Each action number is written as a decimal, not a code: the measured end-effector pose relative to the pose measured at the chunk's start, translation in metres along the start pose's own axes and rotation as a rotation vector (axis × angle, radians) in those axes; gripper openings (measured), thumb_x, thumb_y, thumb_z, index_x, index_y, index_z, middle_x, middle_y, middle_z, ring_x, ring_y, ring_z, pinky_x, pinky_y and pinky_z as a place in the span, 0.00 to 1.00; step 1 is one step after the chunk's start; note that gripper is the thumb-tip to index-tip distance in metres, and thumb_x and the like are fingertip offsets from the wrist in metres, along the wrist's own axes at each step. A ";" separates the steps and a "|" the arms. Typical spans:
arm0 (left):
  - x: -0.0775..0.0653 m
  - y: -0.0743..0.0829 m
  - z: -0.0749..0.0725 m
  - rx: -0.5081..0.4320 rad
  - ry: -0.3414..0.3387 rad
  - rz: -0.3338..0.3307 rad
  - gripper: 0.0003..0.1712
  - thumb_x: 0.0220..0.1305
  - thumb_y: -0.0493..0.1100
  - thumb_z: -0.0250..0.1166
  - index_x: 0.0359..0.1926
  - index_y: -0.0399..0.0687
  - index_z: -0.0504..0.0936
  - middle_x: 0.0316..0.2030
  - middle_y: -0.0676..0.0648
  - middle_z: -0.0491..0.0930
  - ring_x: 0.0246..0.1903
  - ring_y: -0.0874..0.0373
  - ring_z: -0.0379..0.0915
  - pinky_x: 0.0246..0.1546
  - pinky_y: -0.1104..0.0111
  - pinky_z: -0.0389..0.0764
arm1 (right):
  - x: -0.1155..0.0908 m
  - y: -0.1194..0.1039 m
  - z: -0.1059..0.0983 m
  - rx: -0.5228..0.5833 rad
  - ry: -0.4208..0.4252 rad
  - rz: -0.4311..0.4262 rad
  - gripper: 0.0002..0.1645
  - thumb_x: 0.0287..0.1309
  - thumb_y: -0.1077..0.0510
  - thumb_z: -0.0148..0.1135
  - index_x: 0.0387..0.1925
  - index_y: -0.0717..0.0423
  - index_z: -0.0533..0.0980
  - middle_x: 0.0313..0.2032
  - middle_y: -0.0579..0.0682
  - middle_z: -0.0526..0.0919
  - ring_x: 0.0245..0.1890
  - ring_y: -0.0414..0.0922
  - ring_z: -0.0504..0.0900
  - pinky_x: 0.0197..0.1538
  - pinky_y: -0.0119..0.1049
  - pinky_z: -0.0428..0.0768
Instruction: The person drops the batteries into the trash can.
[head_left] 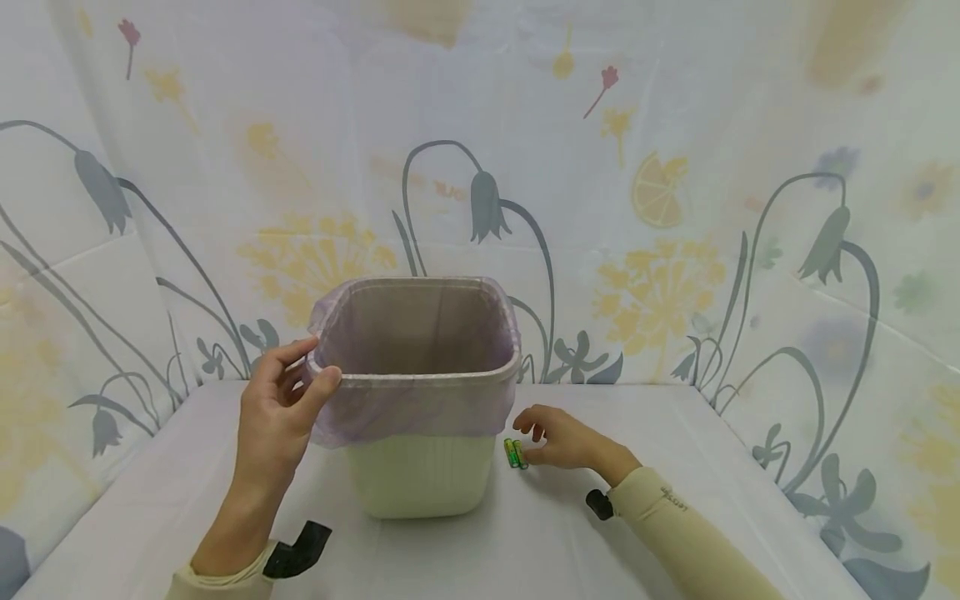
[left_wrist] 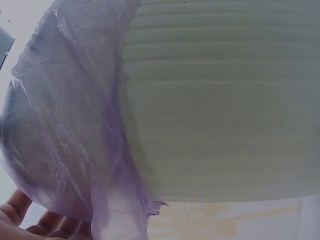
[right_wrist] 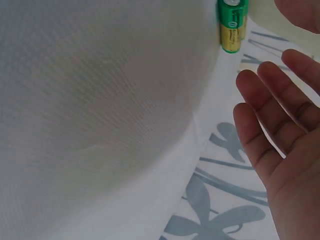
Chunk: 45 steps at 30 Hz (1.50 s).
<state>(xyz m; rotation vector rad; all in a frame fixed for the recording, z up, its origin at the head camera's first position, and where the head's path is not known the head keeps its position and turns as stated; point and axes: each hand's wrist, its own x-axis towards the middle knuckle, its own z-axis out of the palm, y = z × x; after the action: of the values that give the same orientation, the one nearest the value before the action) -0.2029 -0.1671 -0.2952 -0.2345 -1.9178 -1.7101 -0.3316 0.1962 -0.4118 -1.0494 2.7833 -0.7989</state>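
Observation:
A pale green trash can (head_left: 420,479) stands upright on the table. It is lined with a thin purple trash bag (head_left: 420,412) folded down over its rim. My left hand (head_left: 281,400) grips the can's near-left corner, thumb on the front rim and fingers along the left side. In the left wrist view, the fingers show beside the bag (left_wrist: 55,125). Two green and yellow batteries (head_left: 515,453) lie side by side to the right of the can. Just right of them is my right hand (head_left: 566,442), its fingers loosely bent with nothing held, apart from the battery (right_wrist: 231,30) in the right wrist view.
A white cloth covers the table (head_left: 585,533). Behind it and on both sides hang white curtains (head_left: 337,125) printed with flowers. Black wrist devices (head_left: 296,552) show at both sleeves.

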 end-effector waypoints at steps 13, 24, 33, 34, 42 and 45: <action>0.000 0.000 0.000 -0.002 0.009 -0.003 0.26 0.62 0.35 0.64 0.60 0.39 0.71 0.55 0.51 0.69 0.51 0.61 0.72 0.47 0.81 0.72 | 0.004 0.005 0.015 -0.023 -0.065 0.036 0.23 0.48 0.60 0.71 0.48 0.54 0.76 0.43 0.44 0.77 0.41 0.44 0.77 0.47 0.40 0.76; 0.000 0.000 0.000 -0.001 0.006 -0.005 0.26 0.62 0.36 0.64 0.61 0.39 0.70 0.55 0.51 0.68 0.51 0.61 0.72 0.47 0.82 0.72 | 0.002 0.008 0.014 -0.081 -0.069 0.007 0.25 0.43 0.69 0.60 0.48 0.54 0.77 0.43 0.44 0.77 0.39 0.43 0.77 0.45 0.38 0.77; 0.000 0.001 0.000 -0.008 0.001 -0.008 0.26 0.63 0.36 0.64 0.61 0.39 0.70 0.55 0.51 0.68 0.52 0.61 0.71 0.47 0.82 0.72 | 0.003 0.009 0.014 -0.099 -0.065 0.038 0.21 0.48 0.64 0.64 0.48 0.54 0.76 0.40 0.44 0.77 0.37 0.42 0.76 0.43 0.39 0.76; 0.000 0.001 0.000 -0.007 0.001 -0.008 0.26 0.62 0.36 0.64 0.61 0.40 0.70 0.55 0.51 0.68 0.51 0.61 0.71 0.47 0.82 0.72 | 0.003 0.009 0.014 -0.107 -0.060 0.035 0.21 0.49 0.64 0.64 0.48 0.55 0.76 0.40 0.45 0.77 0.37 0.42 0.76 0.43 0.38 0.76; 0.000 -0.001 0.000 -0.018 0.007 -0.004 0.26 0.62 0.35 0.65 0.60 0.39 0.71 0.55 0.51 0.68 0.51 0.60 0.72 0.47 0.81 0.72 | 0.004 0.012 0.014 -0.154 -0.049 0.022 0.17 0.51 0.70 0.61 0.45 0.56 0.76 0.36 0.47 0.77 0.37 0.43 0.76 0.43 0.42 0.76; 0.000 0.000 0.000 -0.020 0.010 0.001 0.26 0.62 0.34 0.65 0.60 0.38 0.71 0.55 0.51 0.68 0.51 0.60 0.72 0.47 0.81 0.72 | 0.002 0.016 0.011 -0.179 -0.046 0.025 0.17 0.51 0.70 0.61 0.44 0.55 0.77 0.35 0.46 0.77 0.37 0.44 0.76 0.44 0.42 0.76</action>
<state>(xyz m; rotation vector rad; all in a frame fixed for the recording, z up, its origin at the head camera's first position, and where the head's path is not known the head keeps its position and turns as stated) -0.2033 -0.1668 -0.2955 -0.2336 -1.8938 -1.7274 -0.3399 0.1998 -0.4290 -1.0413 2.8651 -0.5236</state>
